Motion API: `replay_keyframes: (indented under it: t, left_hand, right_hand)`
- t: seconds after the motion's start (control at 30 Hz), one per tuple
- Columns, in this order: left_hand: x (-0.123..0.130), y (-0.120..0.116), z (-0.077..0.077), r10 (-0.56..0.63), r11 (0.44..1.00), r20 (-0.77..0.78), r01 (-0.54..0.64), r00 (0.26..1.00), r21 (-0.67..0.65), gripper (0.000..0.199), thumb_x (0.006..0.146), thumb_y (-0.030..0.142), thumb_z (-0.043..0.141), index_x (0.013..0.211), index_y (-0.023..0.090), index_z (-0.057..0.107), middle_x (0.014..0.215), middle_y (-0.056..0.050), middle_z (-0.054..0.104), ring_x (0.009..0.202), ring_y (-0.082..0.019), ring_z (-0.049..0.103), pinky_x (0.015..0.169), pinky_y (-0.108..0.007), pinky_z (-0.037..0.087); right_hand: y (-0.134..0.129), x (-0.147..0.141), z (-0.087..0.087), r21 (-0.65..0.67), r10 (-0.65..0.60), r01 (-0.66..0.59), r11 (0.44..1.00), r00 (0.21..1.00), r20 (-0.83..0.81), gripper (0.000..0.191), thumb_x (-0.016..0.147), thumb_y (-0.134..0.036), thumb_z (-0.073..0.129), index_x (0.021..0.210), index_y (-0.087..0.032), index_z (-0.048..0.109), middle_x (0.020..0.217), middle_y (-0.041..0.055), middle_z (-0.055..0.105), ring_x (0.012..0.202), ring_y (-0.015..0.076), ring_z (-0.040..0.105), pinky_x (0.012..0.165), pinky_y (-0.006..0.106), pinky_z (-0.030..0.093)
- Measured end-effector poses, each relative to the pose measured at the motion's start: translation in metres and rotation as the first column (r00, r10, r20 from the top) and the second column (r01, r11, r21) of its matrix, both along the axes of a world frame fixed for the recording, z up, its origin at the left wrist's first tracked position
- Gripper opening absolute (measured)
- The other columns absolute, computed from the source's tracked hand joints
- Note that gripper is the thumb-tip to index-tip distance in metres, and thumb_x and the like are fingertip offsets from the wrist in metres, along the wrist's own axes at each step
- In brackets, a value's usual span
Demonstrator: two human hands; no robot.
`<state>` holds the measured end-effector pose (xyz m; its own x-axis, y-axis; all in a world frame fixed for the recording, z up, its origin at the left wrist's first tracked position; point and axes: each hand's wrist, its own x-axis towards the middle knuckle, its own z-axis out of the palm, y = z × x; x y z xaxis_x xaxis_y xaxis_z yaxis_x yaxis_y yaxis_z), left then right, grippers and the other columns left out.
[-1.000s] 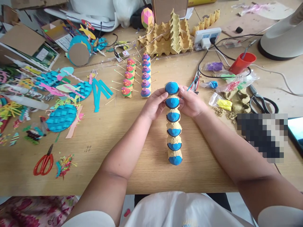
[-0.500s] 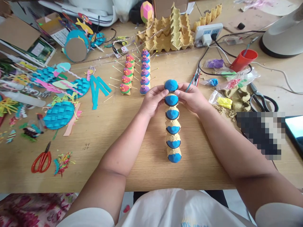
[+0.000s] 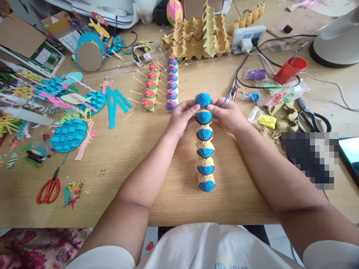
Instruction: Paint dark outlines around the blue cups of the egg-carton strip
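Observation:
An egg carton strip lies lengthwise in front of me, its several cups capped with blue clay and dark rims. My left hand pinches its far end from the left. From the right, my right hand grips the same end, thumb against the blue cap. The other fingers of both hands are partly hidden behind the strip. Beyond my hands stand two finished-looking strips: a red and green one and a purple and blue one, with thin sticks poking out.
Red-handled scissors and a pile of scraps lie left. Right are bagged yellow clay, black scissors, a red cup and a power strip with cables. Egg trays stand at the back.
The view has shifted very slightly. Both hands keep their hold on the far end of the egg carton strip, with no clear movement.

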<state>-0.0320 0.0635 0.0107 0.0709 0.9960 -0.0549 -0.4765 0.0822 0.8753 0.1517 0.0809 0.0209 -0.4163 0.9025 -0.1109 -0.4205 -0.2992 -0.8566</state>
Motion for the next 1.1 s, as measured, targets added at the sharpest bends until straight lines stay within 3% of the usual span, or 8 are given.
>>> replay_keyframes:
  t: [0.13, 0.3, 0.4, 0.53, 0.7, 0.83, 0.97, 1.1]
  left_hand:
    - [-0.001, -0.001, 0.002, -0.037, 0.999, -0.029, 0.037, 0.999, -0.005, 0.03, 0.082, 0.046, 0.094, 0.1, 0.025, 0.082, 0.095, 0.0, 0.084, 0.078, -0.013, 0.077, 0.067, -0.021, 0.059]
    - [0.002, -0.002, 0.007, 0.023, 0.997, 0.027, -0.021, 0.999, -0.069, 0.017, 0.086, 0.031, 0.093, 0.093, 0.021, 0.08, 0.087, 0.002, 0.08, 0.069, -0.01, 0.072, 0.064, -0.021, 0.056]
    - [0.003, -0.003, 0.006, -0.002, 0.998, 0.075, 0.007, 0.997, -0.067, 0.02, 0.089, 0.036, 0.091, 0.094, 0.021, 0.078, 0.085, 0.002, 0.079, 0.069, -0.01, 0.071, 0.062, -0.02, 0.055]
    - [0.0, -0.004, 0.005, -0.072, 0.991, 0.164, 0.089, 0.984, -0.099, 0.026, 0.099, 0.044, 0.077, 0.107, 0.02, 0.076, 0.092, -0.001, 0.08, 0.077, -0.013, 0.077, 0.067, -0.02, 0.057]
    - [-0.005, -0.003, 0.008, -0.144, 0.971, 0.22, 0.18, 0.965, -0.155, 0.037, 0.095, 0.023, 0.064, 0.132, 0.022, 0.073, 0.096, -0.001, 0.083, 0.074, -0.013, 0.077, 0.069, -0.022, 0.058]
    - [-0.004, -0.002, 0.009, -0.141, 0.966, 0.219, 0.182, 0.966, -0.183, 0.031, 0.089, 0.008, 0.06, 0.114, 0.016, 0.077, 0.09, 0.0, 0.082, 0.067, -0.01, 0.073, 0.063, -0.018, 0.055]
    - [0.0, -0.003, 0.01, -0.134, 0.967, 0.192, 0.171, 0.972, -0.189, 0.021, 0.091, 0.005, 0.061, 0.099, 0.014, 0.078, 0.083, -0.001, 0.081, 0.068, -0.009, 0.073, 0.064, -0.016, 0.056]
    - [0.001, -0.004, 0.012, -0.091, 0.971, 0.22, 0.135, 0.971, -0.196, 0.022, 0.093, 0.005, 0.058, 0.094, 0.014, 0.077, 0.081, 0.0, 0.08, 0.063, -0.008, 0.071, 0.06, -0.015, 0.056]
  right_hand:
    - [0.0, 0.001, 0.0, 0.115, -0.053, 0.046, 0.992, 0.997, 0.056, 0.052, 0.06, -0.05, 0.107, 0.087, -0.022, 0.073, 0.073, -0.004, 0.066, 0.066, 0.0107, 0.057, 0.056, 0.024, 0.044]
    - [0.0, 0.002, 0.0, 0.142, -0.022, 0.015, 0.99, 0.998, 0.053, 0.052, 0.061, -0.053, 0.106, 0.089, -0.022, 0.074, 0.08, -0.0027, 0.069, 0.069, 0.0106, 0.058, 0.059, 0.025, 0.047]
    - [0.001, 0.002, -0.001, 0.14, -0.016, 0.008, 0.99, 0.998, 0.054, 0.054, 0.061, -0.054, 0.105, 0.091, -0.021, 0.075, 0.082, -0.0018, 0.07, 0.069, 0.0109, 0.058, 0.061, 0.027, 0.048]
    - [0.003, 0.003, -0.005, 0.15, -0.016, 0.006, 0.989, 0.997, 0.072, 0.055, 0.062, -0.054, 0.105, 0.093, -0.022, 0.074, 0.082, -0.0026, 0.069, 0.069, 0.0112, 0.058, 0.063, 0.028, 0.048]
    - [0.003, 0.003, -0.005, 0.139, -0.014, 0.002, 0.99, 0.996, 0.084, 0.054, 0.061, -0.056, 0.104, 0.092, -0.024, 0.074, 0.079, -0.0038, 0.067, 0.066, 0.0108, 0.056, 0.063, 0.028, 0.048]
    - [0.002, 0.002, -0.003, 0.136, -0.045, 0.034, 0.99, 0.996, 0.077, 0.055, 0.058, -0.056, 0.106, 0.088, -0.024, 0.073, 0.076, -0.0048, 0.065, 0.062, 0.0094, 0.052, 0.058, 0.026, 0.044]
    - [0.002, 0.002, -0.003, 0.142, -0.023, 0.009, 0.99, 0.995, 0.095, 0.057, 0.058, -0.057, 0.105, 0.09, -0.023, 0.072, 0.076, -0.0044, 0.063, 0.061, 0.0086, 0.048, 0.056, 0.026, 0.04]
    - [0.008, 0.005, -0.001, 0.133, -0.036, 0.031, 0.991, 0.999, 0.035, 0.055, 0.063, -0.057, 0.1, 0.093, -0.02, 0.073, 0.075, -0.0043, 0.057, 0.056, 0.0064, 0.034, 0.051, 0.026, 0.029]
